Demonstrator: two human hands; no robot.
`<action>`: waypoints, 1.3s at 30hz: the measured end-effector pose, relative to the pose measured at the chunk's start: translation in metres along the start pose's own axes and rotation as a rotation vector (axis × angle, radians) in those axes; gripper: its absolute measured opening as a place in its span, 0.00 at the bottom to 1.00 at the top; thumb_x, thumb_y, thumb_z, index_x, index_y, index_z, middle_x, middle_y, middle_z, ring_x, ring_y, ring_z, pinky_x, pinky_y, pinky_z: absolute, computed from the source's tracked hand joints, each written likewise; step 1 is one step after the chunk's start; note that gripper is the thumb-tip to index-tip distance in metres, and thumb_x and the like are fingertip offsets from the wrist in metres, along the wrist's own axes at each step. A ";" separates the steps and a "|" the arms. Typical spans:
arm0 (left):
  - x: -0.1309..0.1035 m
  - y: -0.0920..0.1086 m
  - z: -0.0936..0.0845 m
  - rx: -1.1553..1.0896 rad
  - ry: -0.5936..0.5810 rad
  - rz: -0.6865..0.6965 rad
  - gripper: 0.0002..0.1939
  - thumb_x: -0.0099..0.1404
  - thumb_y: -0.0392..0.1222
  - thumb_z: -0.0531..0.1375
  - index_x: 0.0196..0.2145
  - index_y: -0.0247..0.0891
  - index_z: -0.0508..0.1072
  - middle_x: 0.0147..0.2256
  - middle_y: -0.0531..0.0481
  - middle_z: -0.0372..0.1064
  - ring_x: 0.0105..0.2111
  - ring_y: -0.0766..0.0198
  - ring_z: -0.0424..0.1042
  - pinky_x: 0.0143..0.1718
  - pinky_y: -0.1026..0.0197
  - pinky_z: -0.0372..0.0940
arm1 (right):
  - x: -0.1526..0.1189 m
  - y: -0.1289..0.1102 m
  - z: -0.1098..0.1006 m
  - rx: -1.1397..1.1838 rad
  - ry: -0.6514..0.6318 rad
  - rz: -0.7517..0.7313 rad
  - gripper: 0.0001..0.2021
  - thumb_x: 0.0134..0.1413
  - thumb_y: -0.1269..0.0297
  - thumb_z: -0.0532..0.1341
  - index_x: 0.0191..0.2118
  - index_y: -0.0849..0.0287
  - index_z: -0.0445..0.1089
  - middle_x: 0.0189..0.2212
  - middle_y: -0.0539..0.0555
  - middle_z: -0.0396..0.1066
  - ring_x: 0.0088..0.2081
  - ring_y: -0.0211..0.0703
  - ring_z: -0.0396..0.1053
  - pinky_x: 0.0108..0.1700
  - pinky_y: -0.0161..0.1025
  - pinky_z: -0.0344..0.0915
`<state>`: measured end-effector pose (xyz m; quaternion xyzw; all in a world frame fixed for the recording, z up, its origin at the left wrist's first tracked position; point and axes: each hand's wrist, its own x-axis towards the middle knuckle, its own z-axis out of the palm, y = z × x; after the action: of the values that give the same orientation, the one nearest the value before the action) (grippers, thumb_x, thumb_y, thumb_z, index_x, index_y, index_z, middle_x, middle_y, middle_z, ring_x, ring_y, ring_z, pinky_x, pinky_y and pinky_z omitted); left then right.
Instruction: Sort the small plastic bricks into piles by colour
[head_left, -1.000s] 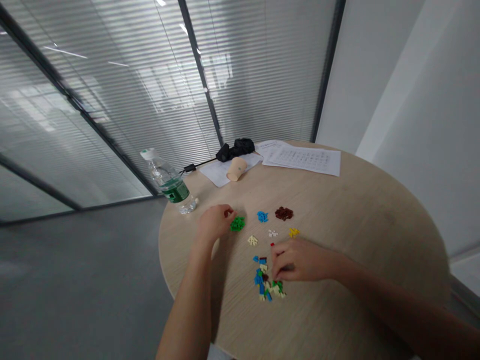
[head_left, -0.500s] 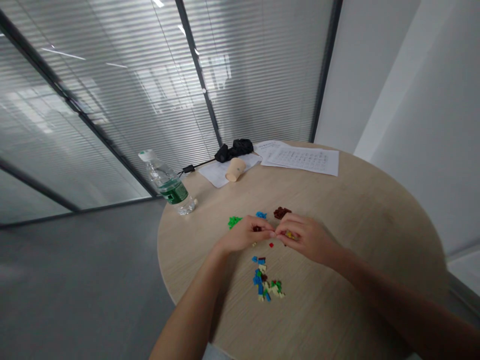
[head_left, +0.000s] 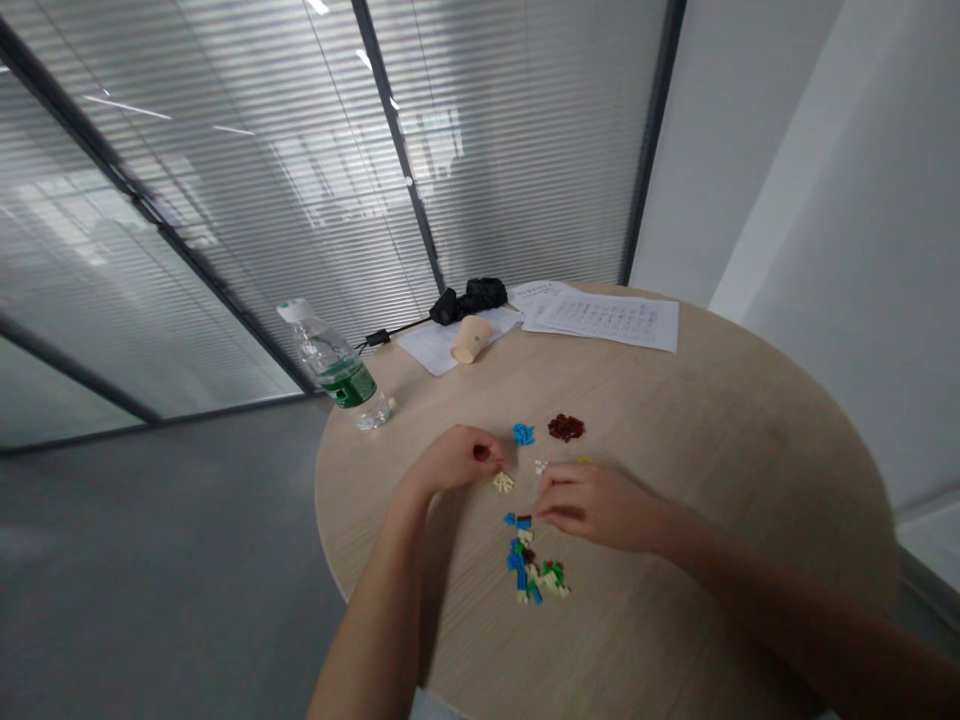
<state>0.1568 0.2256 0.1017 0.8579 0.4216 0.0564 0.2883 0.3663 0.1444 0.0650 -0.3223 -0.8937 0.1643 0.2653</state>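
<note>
My left hand (head_left: 459, 460) is closed in a pinch, its fingertips just above a small beige pile of bricks (head_left: 503, 483); whatever it may hold is too small to see. My right hand (head_left: 596, 505) hovers low over the table, thumb and fingers drawn together near the top of a mixed heap of small bricks (head_left: 521, 558) in blue, beige, green and brown. Anything between its fingertips stays hidden. Between the hands lie a few white bricks (head_left: 540, 467). Beyond them are blue bricks (head_left: 523, 434) and dark brown bricks (head_left: 566, 427). Yellow bricks (head_left: 584, 460) show partly behind my right hand.
A round wooden table (head_left: 712, 430) carries everything. At its left edge stands a plastic water bottle (head_left: 337, 370). Toward the back are a tipped paper cup (head_left: 471, 340), a black folded bundle (head_left: 480, 295) with a strap, and printed sheets (head_left: 607, 318). Glass with blinds borders the far side.
My hands, whose fingertips met before, have parted: the left moved left, the right nearer to me. The beige and white bricks now show; the green pile and a red brick are covered.
</note>
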 end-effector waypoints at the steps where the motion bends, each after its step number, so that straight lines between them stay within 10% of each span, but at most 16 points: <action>1: 0.000 -0.001 -0.001 0.009 -0.026 0.001 0.10 0.53 0.38 0.56 0.28 0.35 0.76 0.24 0.54 0.70 0.24 0.71 0.62 0.26 0.70 0.54 | 0.000 -0.001 0.003 -0.009 -0.058 -0.011 0.08 0.56 0.69 0.56 0.36 0.58 0.73 0.34 0.52 0.69 0.34 0.35 0.66 0.36 0.32 0.60; 28: 0.003 0.009 0.008 -0.015 0.019 0.132 0.14 0.60 0.46 0.53 0.30 0.34 0.74 0.21 0.55 0.62 0.22 0.71 0.57 0.25 0.69 0.52 | 0.001 0.001 0.000 -0.077 -0.158 0.160 0.04 0.53 0.66 0.60 0.31 0.59 0.70 0.33 0.51 0.69 0.34 0.37 0.66 0.35 0.33 0.59; 39: 0.012 0.030 0.031 -0.272 -0.025 0.214 0.18 0.61 0.51 0.53 0.26 0.33 0.70 0.20 0.56 0.56 0.21 0.72 0.53 0.23 0.69 0.50 | 0.000 0.014 -0.020 -0.156 0.166 0.237 0.05 0.56 0.64 0.57 0.33 0.60 0.67 0.25 0.49 0.67 0.26 0.35 0.63 0.30 0.32 0.55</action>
<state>0.1953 0.2067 0.0909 0.8516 0.3127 0.1327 0.3992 0.3847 0.1570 0.0745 -0.4574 -0.8345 0.0975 0.2912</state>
